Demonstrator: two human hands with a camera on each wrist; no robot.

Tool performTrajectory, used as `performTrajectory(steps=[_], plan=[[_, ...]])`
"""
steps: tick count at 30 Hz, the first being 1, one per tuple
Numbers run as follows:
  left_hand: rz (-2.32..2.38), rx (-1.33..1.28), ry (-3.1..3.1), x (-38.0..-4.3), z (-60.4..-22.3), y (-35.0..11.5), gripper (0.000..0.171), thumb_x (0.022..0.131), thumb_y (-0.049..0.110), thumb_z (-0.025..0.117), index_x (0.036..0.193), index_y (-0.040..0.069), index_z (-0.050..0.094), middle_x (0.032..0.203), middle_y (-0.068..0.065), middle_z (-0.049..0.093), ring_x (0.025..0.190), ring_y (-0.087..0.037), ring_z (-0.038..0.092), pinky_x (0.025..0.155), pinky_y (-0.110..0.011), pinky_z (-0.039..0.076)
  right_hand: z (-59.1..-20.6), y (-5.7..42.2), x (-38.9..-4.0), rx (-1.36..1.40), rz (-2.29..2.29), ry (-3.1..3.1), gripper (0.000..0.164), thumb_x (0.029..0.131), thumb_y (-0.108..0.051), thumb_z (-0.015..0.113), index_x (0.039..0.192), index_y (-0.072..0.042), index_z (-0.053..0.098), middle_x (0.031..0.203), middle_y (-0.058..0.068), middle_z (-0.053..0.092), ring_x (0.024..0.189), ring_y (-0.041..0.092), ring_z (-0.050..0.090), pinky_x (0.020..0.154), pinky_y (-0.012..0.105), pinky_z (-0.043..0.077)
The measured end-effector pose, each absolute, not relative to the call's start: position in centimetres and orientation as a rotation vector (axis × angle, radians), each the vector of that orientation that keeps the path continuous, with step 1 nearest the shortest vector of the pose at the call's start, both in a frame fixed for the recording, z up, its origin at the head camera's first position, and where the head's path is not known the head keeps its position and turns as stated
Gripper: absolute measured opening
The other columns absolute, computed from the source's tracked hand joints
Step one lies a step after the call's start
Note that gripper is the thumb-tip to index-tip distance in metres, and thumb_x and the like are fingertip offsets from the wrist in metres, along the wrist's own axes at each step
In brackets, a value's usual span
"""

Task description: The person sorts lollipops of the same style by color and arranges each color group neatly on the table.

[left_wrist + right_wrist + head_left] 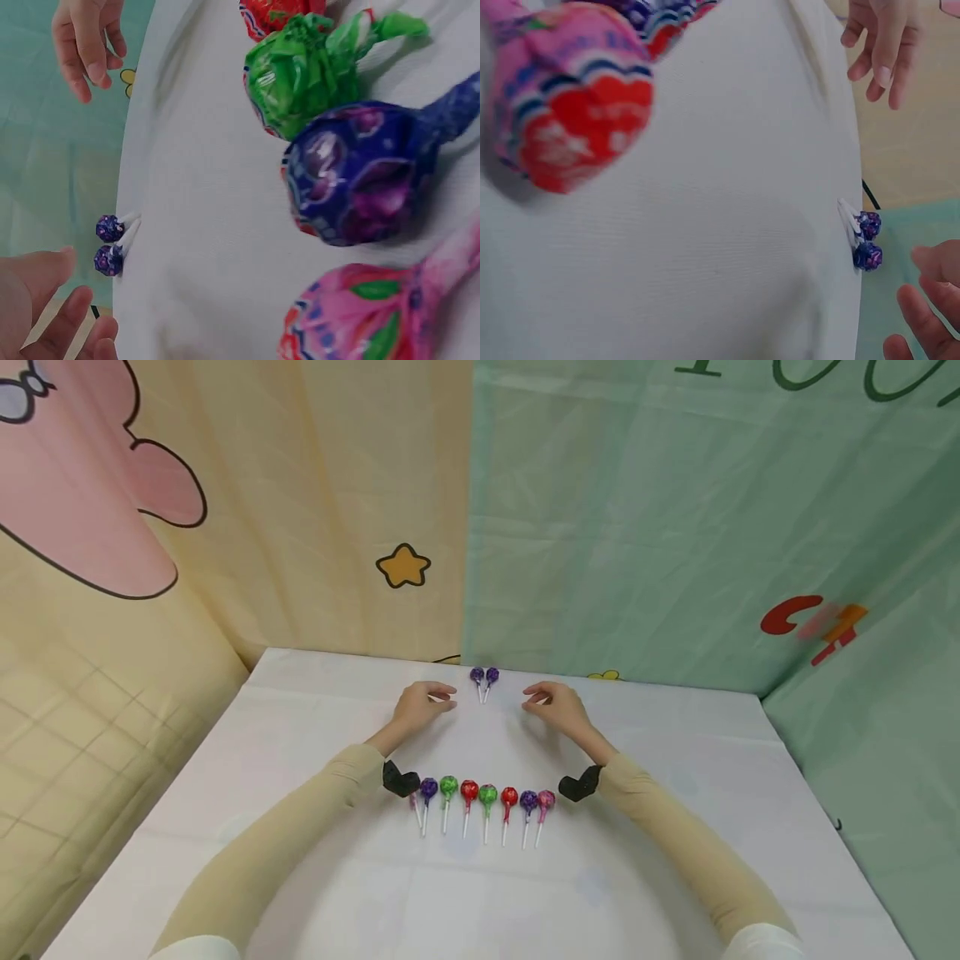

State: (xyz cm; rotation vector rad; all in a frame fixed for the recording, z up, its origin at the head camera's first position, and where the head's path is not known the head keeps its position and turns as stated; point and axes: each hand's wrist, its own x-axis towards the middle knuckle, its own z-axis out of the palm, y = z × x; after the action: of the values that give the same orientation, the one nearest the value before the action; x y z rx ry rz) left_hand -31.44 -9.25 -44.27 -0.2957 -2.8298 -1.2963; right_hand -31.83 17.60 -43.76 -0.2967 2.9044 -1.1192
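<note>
Two purple-wrapped lollipops lie side by side near the table's back edge, their white sticks meeting toward the front. To their left, my left hand hovers with relaxed, slightly bent fingers and nothing held. On the other side is my right hand, likewise with loose fingers and nothing between them. Closer to me runs a row of several lollipops, among them a purple one, a green one, a red one and a pink one. The leftmost pink lollipop is partly hidden by the left wrist's black piece.
A white cloth covers the table. Behind it hang a yellow curtain and a green curtain, right at its back edge. Black pieces on both wrists sit close to the row's ends.
</note>
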Motion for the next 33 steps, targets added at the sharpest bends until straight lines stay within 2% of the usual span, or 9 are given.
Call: performTrajectory(steps=[13, 20, 27, 33], plan=[[-1.287, -0.358, -2.874, -26.6, -44.3, -11.9, 0.031, 0.088, 0.017, 0.069, 0.116, 0.005, 0.069, 0.105, -0.014, 0.072, 0.089, -0.026, 0.066, 0.076, -0.034, 0.050, -44.7, 19.2, -25.9, -0.430, -1.143, 2.875, 0.029, 0.086, -0.021, 0.070, 0.110, -0.005, 0.069, 0.096, 0.011, 0.072, 0.084, 0.021, 0.060, 0.068, 0.026, 0.044], [-1.301, -0.364, -2.872, -23.2, -44.9, -12.5, 0.035, 0.087, 0.017, 0.070, 0.120, 0.006, 0.066, 0.109, -0.014, 0.070, 0.092, -0.024, 0.063, 0.076, -0.033, 0.051, -45.4, 19.4, -22.5, -0.382, -1.190, 2.830, 0.024, 0.085, -0.020, 0.072, 0.107, -0.009, 0.070, 0.093, 0.005, 0.071, 0.083, 0.016, 0.058, 0.068, 0.025, 0.045], [-1.270, -0.353, -2.827, -20.9, -45.3, -12.9, 0.034, 0.086, 0.016, 0.070, 0.120, 0.009, 0.066, 0.113, -0.011, 0.069, 0.101, -0.027, 0.062, 0.085, -0.042, 0.050, -45.8, 19.8, -20.2, -0.389, -1.191, 2.826, 0.022, 0.085, -0.019, 0.072, 0.105, -0.012, 0.071, 0.092, 0.001, 0.071, 0.085, 0.015, 0.058, 0.072, 0.028, 0.046], [-1.237, -0.374, -2.792, -19.2, -45.4, -13.4, 0.034, 0.085, 0.015, 0.071, 0.119, 0.008, 0.067, 0.113, -0.011, 0.069, 0.101, -0.027, 0.062, 0.085, -0.043, 0.050, -45.6, 20.2, -18.7, -0.457, -1.194, 2.861, 0.020, 0.085, -0.016, 0.072, 0.105, -0.011, 0.072, 0.094, -0.001, 0.071, 0.090, 0.016, 0.057, 0.080, 0.034, 0.045]])
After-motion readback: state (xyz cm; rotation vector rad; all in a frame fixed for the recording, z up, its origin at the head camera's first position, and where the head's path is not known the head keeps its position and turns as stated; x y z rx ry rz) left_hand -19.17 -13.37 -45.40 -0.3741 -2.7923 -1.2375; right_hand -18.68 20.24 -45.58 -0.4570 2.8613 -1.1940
